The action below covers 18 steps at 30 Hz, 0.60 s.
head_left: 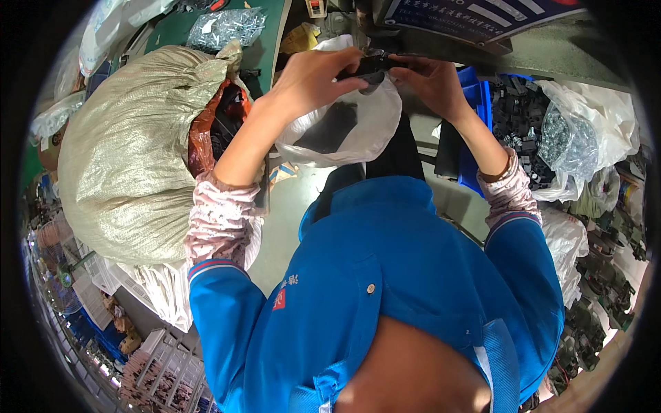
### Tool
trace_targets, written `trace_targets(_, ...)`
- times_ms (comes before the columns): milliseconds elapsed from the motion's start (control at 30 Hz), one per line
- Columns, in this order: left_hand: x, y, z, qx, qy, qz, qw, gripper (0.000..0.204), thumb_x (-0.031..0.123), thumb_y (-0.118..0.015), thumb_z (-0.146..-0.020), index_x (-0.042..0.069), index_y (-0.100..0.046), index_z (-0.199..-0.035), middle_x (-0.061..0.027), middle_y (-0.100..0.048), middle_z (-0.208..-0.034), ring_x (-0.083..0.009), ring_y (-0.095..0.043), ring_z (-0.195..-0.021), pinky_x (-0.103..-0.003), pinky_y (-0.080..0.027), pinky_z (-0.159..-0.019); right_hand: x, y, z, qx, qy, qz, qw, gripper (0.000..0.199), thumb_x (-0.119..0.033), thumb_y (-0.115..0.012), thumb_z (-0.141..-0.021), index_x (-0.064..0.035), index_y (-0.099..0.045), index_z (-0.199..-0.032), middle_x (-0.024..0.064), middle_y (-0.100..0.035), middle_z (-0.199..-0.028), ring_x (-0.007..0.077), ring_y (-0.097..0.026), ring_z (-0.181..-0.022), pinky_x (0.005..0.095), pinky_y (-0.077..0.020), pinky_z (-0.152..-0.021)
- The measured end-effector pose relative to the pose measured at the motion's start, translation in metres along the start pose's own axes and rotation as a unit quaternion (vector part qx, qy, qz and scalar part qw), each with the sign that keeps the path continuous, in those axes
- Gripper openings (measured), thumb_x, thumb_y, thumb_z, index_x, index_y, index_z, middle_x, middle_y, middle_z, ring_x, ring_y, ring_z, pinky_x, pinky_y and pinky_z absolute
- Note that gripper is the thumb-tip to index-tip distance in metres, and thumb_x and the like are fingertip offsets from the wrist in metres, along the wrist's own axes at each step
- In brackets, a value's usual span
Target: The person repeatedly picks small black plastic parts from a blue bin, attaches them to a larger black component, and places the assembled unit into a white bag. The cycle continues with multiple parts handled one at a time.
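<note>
Both hands meet at the front edge of a machine. My left hand (313,79) is closed, thumb and fingers pinching a small black part (372,74) whose exact kind I cannot make out. From the other side, the bent fingers of my right hand (434,84) grip the same part's right end. Beneath them hangs a white plastic bag (375,131), its mouth spread, with dark material inside. The spot where the part meets the machine is partly hidden by my fingers.
A bulging woven sack (124,151) with dark parts in a red liner stands at left. Bagged metal pieces (227,29) lie on a green table (165,33). At right, a blue bin (470,162) holds black parts and bagged clear pieces (568,141). A machine panel (475,20) overhangs above.
</note>
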State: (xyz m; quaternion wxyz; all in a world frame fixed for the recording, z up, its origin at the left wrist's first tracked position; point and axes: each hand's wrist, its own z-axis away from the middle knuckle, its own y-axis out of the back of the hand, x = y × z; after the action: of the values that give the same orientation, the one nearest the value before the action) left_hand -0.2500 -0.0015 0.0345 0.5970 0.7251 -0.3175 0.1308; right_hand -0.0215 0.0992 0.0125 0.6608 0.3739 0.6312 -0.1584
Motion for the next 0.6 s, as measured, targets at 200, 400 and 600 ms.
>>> trace_targets(200, 0.011, 0.0, 0.019, -0.017, 0.084, 0.065, 0.994, 0.025, 0.022, -0.071, -0.082, 0.005, -0.061, -0.097, -0.0106, -0.064, -0.079, -0.0231, -0.055, -0.063, -0.032, -0.044, -0.06, 0.008, 0.011, -0.012, -0.037, -0.003, -0.001, 0.999, 0.031, -0.003, -0.067, -0.083, -0.0018, -0.063, -0.114, 0.0139, -0.067, -0.104, 0.0168, -0.065, -0.083, 0.0292, -0.0522, -0.076)
trace_targets(400, 0.009, 0.006, 0.011, -0.036, 0.095, 0.052, 0.993, 0.025, 0.019, -0.071, -0.082, 0.004, -0.061, -0.098, -0.0118, -0.065, -0.081, -0.0247, -0.054, -0.06, -0.033, -0.045, -0.059, 0.146, 0.032, -0.061, 0.042, 0.226, 0.613, 0.756, 0.029, -0.017, -0.053, -0.088, -0.0116, -0.062, -0.116, 0.0098, -0.062, -0.111, 0.0267, -0.058, -0.093, 0.0395, -0.044, -0.09)
trace_targets(600, 0.006, 0.004, 0.008, -0.009, 0.071, 0.047, 0.996, 0.021, 0.024, -0.069, -0.081, 0.007, -0.062, -0.093, -0.0145, -0.058, -0.061, -0.0315, -0.055, -0.053, -0.036, -0.043, -0.053, 0.152, 0.023, -0.063, -0.065, 0.187, 0.651, 0.733, 0.029, -0.016, -0.051, -0.088, -0.0069, -0.064, -0.112, 0.0133, -0.064, -0.105, 0.0307, -0.058, -0.099, 0.0443, -0.0441, -0.091)
